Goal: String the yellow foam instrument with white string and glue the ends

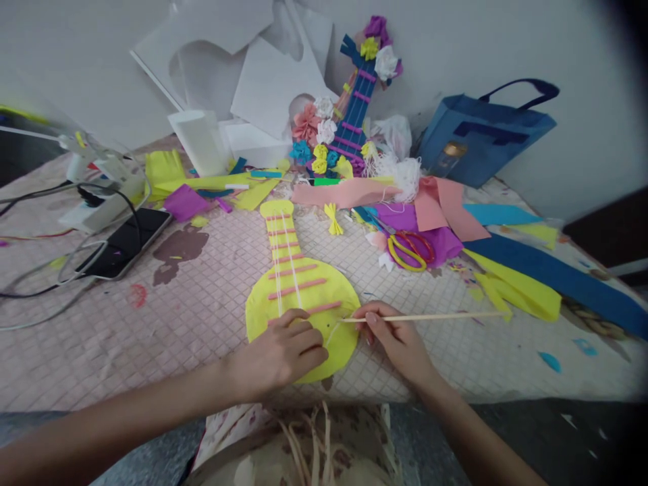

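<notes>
The yellow guitar (314, 297) lies flat on the grid-patterned table (192, 344), its long axis running away from the person, neck pointing toward the pale wall (470, 40). The left hand (283, 347) rests curled on its body (whether it pinches anything, I cannot tell), while the right hand (399, 341) pinches a stick (425, 317).

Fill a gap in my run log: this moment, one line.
left hand: on yellow guitar cutout | right hand: holding thin stick | stick tip: over cutout
</notes>
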Tool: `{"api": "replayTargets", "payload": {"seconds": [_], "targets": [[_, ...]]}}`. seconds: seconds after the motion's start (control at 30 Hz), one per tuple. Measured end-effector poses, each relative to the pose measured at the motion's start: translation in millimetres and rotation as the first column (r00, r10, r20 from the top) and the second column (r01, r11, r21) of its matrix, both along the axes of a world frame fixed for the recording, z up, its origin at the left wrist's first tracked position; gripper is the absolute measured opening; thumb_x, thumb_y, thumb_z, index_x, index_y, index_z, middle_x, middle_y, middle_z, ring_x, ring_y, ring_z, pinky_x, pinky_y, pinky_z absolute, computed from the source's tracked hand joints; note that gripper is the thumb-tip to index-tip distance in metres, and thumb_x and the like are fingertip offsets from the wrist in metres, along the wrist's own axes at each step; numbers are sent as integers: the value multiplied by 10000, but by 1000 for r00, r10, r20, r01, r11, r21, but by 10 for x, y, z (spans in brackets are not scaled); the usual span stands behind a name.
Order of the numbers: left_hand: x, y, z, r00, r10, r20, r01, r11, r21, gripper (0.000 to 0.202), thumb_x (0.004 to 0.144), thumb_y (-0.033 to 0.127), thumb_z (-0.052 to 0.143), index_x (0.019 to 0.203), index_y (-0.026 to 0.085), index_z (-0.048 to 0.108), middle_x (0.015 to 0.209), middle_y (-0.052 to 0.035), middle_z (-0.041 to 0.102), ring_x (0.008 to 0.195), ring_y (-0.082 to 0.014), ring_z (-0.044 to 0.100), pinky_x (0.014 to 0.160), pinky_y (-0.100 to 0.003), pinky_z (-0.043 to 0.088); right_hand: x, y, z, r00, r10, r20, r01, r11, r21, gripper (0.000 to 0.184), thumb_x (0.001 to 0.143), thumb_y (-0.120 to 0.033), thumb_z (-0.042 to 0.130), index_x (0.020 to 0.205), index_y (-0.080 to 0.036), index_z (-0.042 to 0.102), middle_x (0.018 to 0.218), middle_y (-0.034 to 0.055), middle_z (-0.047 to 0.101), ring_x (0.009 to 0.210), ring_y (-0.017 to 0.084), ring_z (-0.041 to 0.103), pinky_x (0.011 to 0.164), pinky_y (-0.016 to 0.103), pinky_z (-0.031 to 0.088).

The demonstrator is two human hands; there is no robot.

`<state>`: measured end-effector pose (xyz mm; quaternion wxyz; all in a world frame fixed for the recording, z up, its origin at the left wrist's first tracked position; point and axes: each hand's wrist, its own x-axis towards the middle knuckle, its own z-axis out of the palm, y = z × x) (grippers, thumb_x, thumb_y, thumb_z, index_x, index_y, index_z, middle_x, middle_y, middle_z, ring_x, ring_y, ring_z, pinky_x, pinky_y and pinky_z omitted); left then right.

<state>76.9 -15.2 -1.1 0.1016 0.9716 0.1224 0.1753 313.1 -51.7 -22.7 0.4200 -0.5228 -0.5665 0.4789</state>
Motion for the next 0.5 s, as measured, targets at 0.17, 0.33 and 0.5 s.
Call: {"api": "replayTargets", "payload": {"seconds": [0.17, 0.33, 0.5], "targets": [[24, -62, 14, 999, -29, 19, 28, 998, 63, 258, 957, 129, 363, 886, 151, 610, 805, -32, 614, 771, -149, 540, 906, -370, 398, 5, 8, -52, 1000, -10, -3, 10, 1000, -8, 250, 921, -392, 472, 907, -185, 612, 668, -10, 557, 575, 88, 478, 530, 205, 376], [63, -183, 18, 990, -136, 25, 133, 986, 100, 194, 932, 131, 437, 855, 147, 614, 738, -17, 591, 705, -130, 535, 905, -354, 420, 16, -4, -56, 1000, -9, -16, 9, 1000, -15, 252, 926, -389, 465, 905, -187, 616, 624, -21, 528, 571, 86, 478, 547, 206, 376], [48, -58, 86, 998, -41, 41, 39, 998, 53, 184, 932, 131, 421, 966, 130, 602, 801, -50, 610, 768, -162, 550, 798, -337, 468, 15, 4, -49, 999, -46, -5, 46, 999, -2, 250, 924, -387, 469, 895, -184, 613, 593, -23, 509, 564, 91, 478, 541, 210, 375]]}}
